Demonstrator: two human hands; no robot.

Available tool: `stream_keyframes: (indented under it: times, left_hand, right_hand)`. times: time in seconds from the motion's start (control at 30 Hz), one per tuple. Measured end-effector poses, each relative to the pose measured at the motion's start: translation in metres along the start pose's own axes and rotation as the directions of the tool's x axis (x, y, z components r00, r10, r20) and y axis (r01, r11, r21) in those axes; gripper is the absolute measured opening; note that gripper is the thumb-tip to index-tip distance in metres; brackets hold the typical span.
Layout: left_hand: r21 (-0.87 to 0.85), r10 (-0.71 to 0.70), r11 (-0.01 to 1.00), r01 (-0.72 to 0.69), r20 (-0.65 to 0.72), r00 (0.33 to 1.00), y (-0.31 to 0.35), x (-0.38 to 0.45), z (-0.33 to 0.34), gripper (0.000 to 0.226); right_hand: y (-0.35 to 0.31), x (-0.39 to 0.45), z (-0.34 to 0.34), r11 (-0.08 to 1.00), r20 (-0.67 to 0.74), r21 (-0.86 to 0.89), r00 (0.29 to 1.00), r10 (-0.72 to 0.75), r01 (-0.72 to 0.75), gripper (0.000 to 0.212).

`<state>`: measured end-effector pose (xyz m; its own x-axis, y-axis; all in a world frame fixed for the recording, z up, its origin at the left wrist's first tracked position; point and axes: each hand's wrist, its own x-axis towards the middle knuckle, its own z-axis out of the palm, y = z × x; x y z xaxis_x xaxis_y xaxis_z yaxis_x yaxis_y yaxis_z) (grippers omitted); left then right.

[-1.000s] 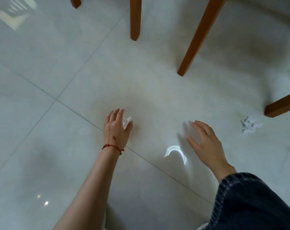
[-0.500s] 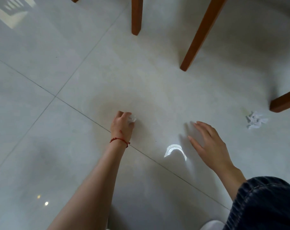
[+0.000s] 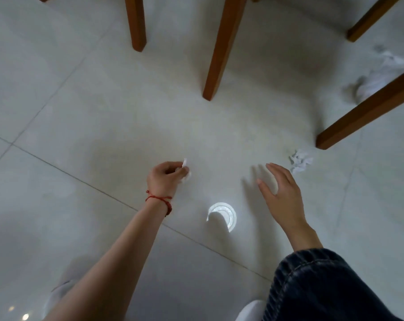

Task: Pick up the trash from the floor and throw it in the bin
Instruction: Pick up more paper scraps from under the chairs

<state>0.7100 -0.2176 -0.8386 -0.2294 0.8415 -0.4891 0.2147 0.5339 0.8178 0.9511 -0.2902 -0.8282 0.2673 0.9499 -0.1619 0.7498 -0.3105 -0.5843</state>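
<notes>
Paper (image 3: 186,169), crumpled small and white, sits pinched in the curled fingers of the left hand (image 3: 165,179) above the floor (image 3: 80,112). At three o'clock the right hand (image 3: 280,188) hovers, fingers spread and holding nothing. At its one o'clock a second wad (image 3: 300,160) lies beside a chair leg (image 3: 367,107): probably light, soft, easily pinched anywhere.

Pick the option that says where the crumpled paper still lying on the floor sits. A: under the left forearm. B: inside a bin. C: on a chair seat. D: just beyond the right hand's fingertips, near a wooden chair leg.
D: the crumpled paper lies on the floor past the right hand, close to a wooden chair leg.
</notes>
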Motion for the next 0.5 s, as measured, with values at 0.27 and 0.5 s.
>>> stream_keyframes:
  times: [0.27,0.5]
  left_hand:
    - [-0.071,0.05,0.997,-0.041,0.132,0.99,0.016,-0.021,0.041,0.002]
    - [-0.007,0.081,0.997,-0.082,0.172,0.982,0.021,-0.035,0.051,0.017]
  right_hand:
    - [0.048,0.041,-0.028,0.987,-0.211,-0.041,0.967,0.143,-0.155,0.047]
    - [0.067,0.066,-0.02,0.985,-0.13,-0.102,0.984,0.126,-0.14,0.043]
